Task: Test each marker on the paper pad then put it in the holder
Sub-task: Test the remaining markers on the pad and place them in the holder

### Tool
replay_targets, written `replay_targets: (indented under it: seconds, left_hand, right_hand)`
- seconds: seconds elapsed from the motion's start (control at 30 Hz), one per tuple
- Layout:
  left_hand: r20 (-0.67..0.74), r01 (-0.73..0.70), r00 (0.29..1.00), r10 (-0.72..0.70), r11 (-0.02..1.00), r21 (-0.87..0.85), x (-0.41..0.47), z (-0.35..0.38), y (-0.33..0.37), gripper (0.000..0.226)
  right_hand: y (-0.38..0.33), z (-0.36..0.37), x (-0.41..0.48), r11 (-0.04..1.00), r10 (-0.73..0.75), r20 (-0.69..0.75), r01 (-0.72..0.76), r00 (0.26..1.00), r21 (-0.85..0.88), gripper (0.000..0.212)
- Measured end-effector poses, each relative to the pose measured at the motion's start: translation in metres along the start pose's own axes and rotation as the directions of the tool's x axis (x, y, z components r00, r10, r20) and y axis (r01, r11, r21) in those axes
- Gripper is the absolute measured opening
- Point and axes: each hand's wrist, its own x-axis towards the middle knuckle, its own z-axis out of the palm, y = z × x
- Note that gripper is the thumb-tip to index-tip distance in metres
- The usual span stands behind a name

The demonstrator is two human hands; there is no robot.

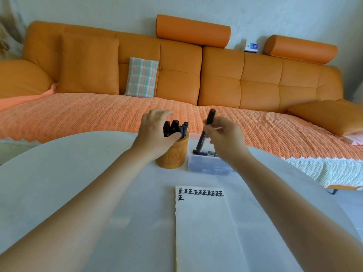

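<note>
- Round tan wooden holder (172,156): carved, grained wood, matt.
- Black plastic markers (176,127): smooth, with a faint sheen.
- Clear rectangular plastic box (208,165): translucent, smooth.
- White paper pad (204,232): matt paper, its left edge ragged.
- White round table (78,173): smooth, softly glossy top.
- Orange sofa (220,85): smooth, leather-like upholstery, matt.
- Orange seat cover (98,112): woven cloth, ribbed and rough.
- Checked cushion (141,77): woven cloth.
</note>
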Motion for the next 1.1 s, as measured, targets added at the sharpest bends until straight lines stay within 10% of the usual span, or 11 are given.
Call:
replay_targets:
  seconds: [0.27,0.53,0.73,0.87,1.1]
  left_hand:
    - [0.244,0.142,0.963,-0.112,0.984,-0.108,0.016,0.024,-0.014,0.09]
    - [0.1,0.102,0.992,-0.078,0.959,-0.264,0.02,0.025,-0.019,0.07]
    - [-0.06,-0.023,0.998,0.002,0.941,-0.337,0.013,0.02,-0.02,0.06]
    - [0.082,0.034,0.997,-0.006,0.939,-0.343,0.013,0.022,-0.022,0.084]
    - [0.154,0.012,0.988,0.019,0.98,-0.198,0.014,0.026,-0.025,0.084]
  right_hand:
    - [-0.002,0.023,0.06,0.998,-0.039,-0.101,0.044,0.994,0.042,0.027]
    - [0.006,0.06,0.075,0.986,0.069,0.17,-0.041,0.983,-0.161,0.011]
    - [0.005,0.064,0.08,0.972,0.176,0.255,-0.127,0.951,-0.199,0.045]
    - [0.015,0.069,0.086,0.973,0.206,0.228,-0.174,0.952,-0.153,0.022]
    - [0.024,0.067,0.084,0.973,0.228,0.243,-0.212,0.943,-0.089,0.043]
